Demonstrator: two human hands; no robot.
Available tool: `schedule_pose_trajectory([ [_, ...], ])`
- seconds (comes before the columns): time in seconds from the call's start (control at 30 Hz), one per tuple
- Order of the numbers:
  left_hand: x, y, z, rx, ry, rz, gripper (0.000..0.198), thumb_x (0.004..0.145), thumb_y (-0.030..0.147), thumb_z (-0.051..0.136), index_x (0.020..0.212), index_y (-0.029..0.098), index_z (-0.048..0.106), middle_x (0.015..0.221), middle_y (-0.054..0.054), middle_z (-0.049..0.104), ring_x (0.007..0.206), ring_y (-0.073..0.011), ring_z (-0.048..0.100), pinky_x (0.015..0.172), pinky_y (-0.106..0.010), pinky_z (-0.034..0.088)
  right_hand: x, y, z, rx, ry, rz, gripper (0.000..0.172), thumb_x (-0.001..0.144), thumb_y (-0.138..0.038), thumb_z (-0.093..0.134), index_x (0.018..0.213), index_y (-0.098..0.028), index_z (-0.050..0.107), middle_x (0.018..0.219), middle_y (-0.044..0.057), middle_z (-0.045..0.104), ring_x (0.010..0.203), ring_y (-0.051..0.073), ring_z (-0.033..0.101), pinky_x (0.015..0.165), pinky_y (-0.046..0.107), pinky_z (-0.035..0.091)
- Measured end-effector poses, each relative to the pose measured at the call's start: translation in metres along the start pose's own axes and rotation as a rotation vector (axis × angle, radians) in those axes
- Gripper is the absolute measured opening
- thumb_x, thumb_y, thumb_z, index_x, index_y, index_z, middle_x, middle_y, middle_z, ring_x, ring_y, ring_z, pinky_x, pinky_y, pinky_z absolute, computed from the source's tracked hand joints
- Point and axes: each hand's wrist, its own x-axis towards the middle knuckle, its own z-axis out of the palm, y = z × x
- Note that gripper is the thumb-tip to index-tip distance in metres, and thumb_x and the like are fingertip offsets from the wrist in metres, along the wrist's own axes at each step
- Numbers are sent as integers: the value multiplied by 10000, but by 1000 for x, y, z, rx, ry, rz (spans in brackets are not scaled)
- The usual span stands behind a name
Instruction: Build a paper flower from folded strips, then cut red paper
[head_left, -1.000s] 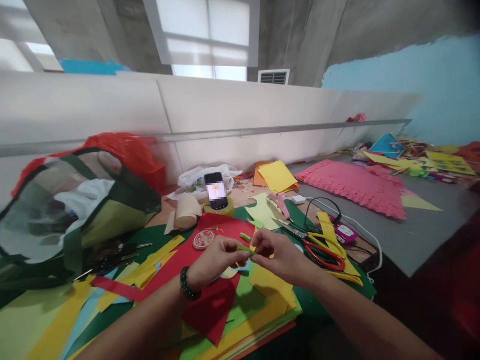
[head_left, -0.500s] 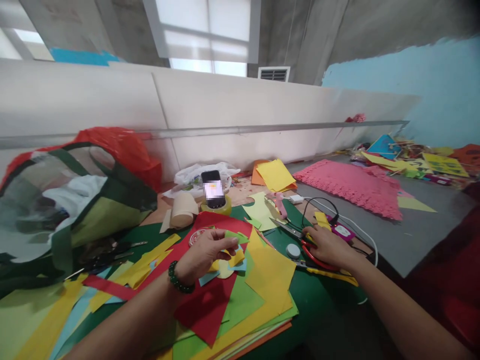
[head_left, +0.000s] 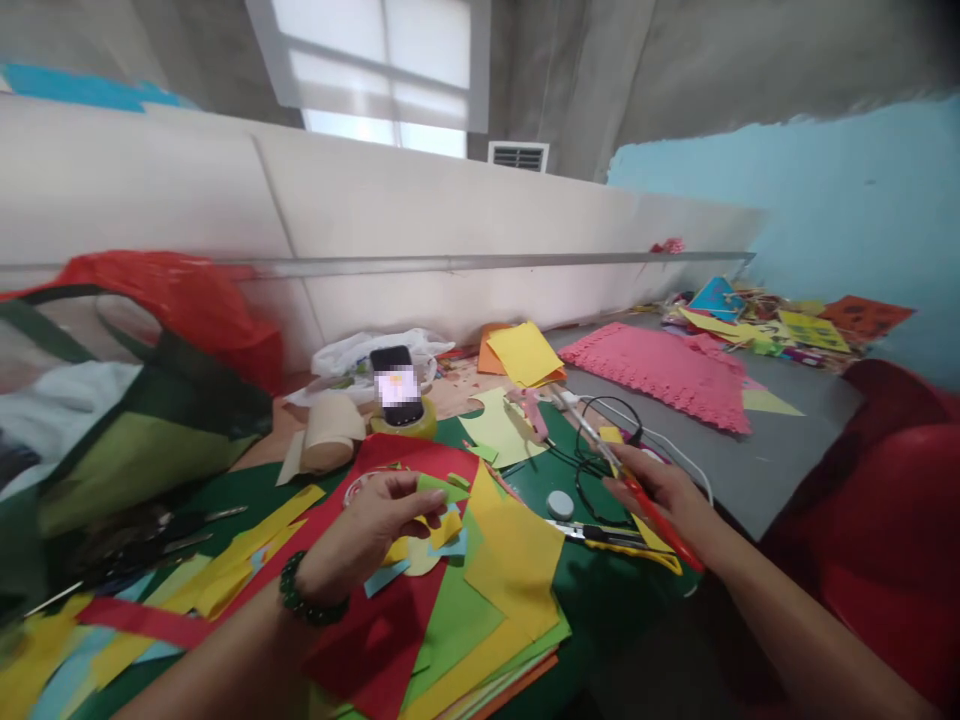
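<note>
My right hand (head_left: 664, 490) is closed round a pair of scissors (head_left: 656, 520) with red handles, raised off the table with the blades pointing up and away. Thumb and fingers of my left hand (head_left: 386, 525) pinch a small green felt piece (head_left: 441, 489). Below that hand, yellow and light-blue pieces (head_left: 450, 545) and a pale yellow round piece (head_left: 427, 558) lie on a red felt sheet (head_left: 367, 625). A stack of coloured sheets (head_left: 517, 570) sits underneath and to the right. Beside my right hand lies a utility knife (head_left: 592, 533).
A pink glue gun (head_left: 529, 412) and a white round lid (head_left: 560, 504) lie beyond the stack. A phone (head_left: 397, 385) leans on a tape roll (head_left: 420, 425). Cables (head_left: 679, 450) run at right. A bag (head_left: 150, 420) and felt strips (head_left: 225, 570) fill the left.
My right hand has lifted the scissors from the table, and their blades now tilt upward. My left hand keeps its pinch. The whole view has shifted to the right.
</note>
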Motion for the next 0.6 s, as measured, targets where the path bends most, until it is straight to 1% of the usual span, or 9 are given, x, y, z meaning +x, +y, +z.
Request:
schedule_pose_trajectory([
  [0.03,-1,0,0,-9,-5,4,318,539,406,856,534,160,655,593,-25,650,562,-122,566,533,-217,442,-5,-1,3,84,-26,-2,524,905,-549,434,1319,-239,521,905,58,666,805,235,638,727,351,519],
  [0.1,-2,0,1,-23,-10,-3,295,555,393,848,555,158,670,603,-33,668,548,-119,568,533,-221,442,-14,-6,8,201,-106,5,551,914,-581,415,1361,-267,487,1033,87,673,957,263,644,803,367,526],
  [0.17,-3,1,0,-35,-15,-3,285,563,389,844,574,155,681,615,-39,681,543,-118,569,535,-224,444,-22,-13,11,217,-173,-7,649,854,-640,502,1388,-273,463,1220,117,634,1138,303,592,909,390,501],
  [0.23,-5,2,1,-37,-20,14,296,566,398,843,567,153,676,611,-40,684,543,-117,573,543,-225,449,-26,-22,12,179,-225,-36,775,783,-712,545,1406,-259,460,1344,136,574,1216,343,549,970,418,475],
  [0.27,-6,3,1,-34,-22,20,305,566,406,843,562,152,673,607,-40,683,543,-117,575,547,-224,452,-26,-27,12,150,-256,-52,809,761,-742,542,1404,-254,474,1378,139,552,1229,360,539,989,432,465],
  [0.33,-7,4,1,-30,-19,26,323,558,422,849,556,152,670,594,-36,679,538,-114,575,547,-222,455,-22,-35,12,77,-362,-106,832,735,-762,550,1388,-249,511,1398,140,540,1237,387,527,1004,461,453],
  [0.4,-8,4,1,-32,-17,24,336,546,431,855,556,153,666,581,-28,671,531,-109,572,546,-216,456,-16,-42,13,31,-481,-160,818,739,-744,561,1385,-243,524,1373,146,561,1232,397,526,1006,479,446],
  [0.47,-7,3,2,-29,-19,17,343,538,431,859,549,154,657,562,-20,661,523,-104,569,548,-212,456,-11,-46,15,27,-566,-196,805,756,-723,558,1393,-233,518,1326,155,592,1202,392,545,982,472,460],
  [0.6,-5,0,2,-23,-26,2,322,525,405,864,559,153,666,571,-22,665,529,-107,572,553,-216,455,-9,-49,20,40,-597,-208,808,754,-729,558,1386,-227,525,1284,157,611,1165,381,562,946,453,476],
])
